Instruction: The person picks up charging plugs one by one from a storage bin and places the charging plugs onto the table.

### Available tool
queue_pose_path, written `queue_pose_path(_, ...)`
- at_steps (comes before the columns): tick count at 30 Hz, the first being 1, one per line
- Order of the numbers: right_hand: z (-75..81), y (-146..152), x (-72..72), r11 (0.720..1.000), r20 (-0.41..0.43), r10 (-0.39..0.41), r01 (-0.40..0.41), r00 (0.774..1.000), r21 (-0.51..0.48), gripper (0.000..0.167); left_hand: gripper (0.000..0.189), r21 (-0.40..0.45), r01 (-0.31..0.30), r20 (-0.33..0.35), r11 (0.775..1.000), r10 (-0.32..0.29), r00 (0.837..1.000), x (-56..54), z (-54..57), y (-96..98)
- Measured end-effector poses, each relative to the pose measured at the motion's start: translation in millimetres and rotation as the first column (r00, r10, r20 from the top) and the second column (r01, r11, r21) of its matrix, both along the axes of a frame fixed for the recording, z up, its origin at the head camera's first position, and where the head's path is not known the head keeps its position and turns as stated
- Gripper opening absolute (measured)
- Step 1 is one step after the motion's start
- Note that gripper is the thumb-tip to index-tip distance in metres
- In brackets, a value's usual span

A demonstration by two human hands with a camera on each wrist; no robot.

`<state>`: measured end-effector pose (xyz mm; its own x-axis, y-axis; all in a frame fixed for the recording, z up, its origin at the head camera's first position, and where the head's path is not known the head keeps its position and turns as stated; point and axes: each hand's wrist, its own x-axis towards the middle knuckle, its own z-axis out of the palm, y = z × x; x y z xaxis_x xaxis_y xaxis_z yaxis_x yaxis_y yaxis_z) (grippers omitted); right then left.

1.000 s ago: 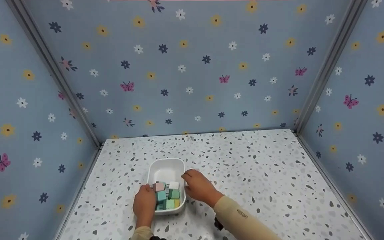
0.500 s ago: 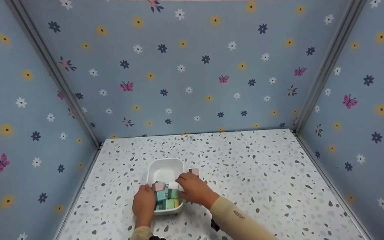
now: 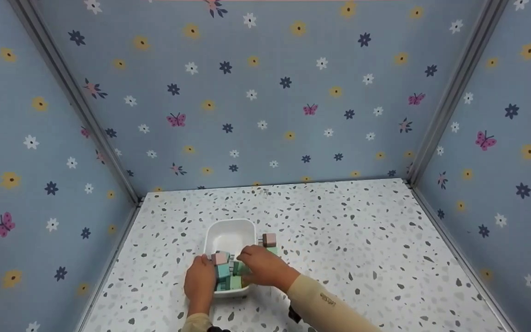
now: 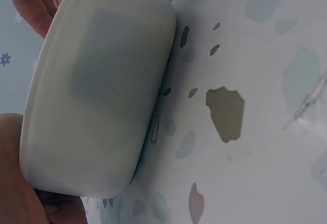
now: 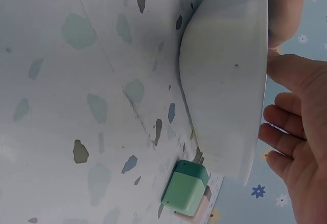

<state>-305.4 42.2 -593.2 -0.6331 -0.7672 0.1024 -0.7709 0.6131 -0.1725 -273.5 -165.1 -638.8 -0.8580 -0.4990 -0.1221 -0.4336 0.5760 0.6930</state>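
Note:
A white plastic tub sits on the table, its near half filled with toy building blocks in teal, green and pink. My left hand holds the tub's left side; in the left wrist view, that hand wraps the tub's edge. Over the right rim reaches my right hand, its fingers above the blocks inside. In the right wrist view the fingers are bent beside the rim, and the tub wall hides whatever they touch. Outside, right of the tub, lie a pink block and a light green block.
The speckled table extends to the right and behind the tub. Blue flowered panels stand at the back, left and right, joined by grey metal corner strips.
My right hand has moved left from the tub's right rim to over the blocks, covering the white one. The pink and light green blocks outside have come into sight. My left hand stays put.

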Motion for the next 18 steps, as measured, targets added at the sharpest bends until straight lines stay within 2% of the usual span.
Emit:
queue_pose_path(5,0.9,-2.9,2.1,0.999,0.027,0.041,-0.041,0.999,-0.009,0.05,0.053,0.009,-0.011,0.01,1.0,0.011,1.0,-0.3,-1.0,0.0)
queue_pose_path(12,-0.2,-9.0,3.7,0.993,0.008,0.122,-0.122,0.993,-0.008,0.046,0.053,-0.011,-0.007,0.019,1.0,0.007,1.0,-0.3,-3.0,-0.8)
queue_pose_path(18,3.6,-15.8,5.7,0.993,0.055,0.117,-0.116,0.992,-0.02,0.045,0.053,-0.018,-0.002,0.002,1.0,0.002,1.0,-1.9,-3.7,-1.9)
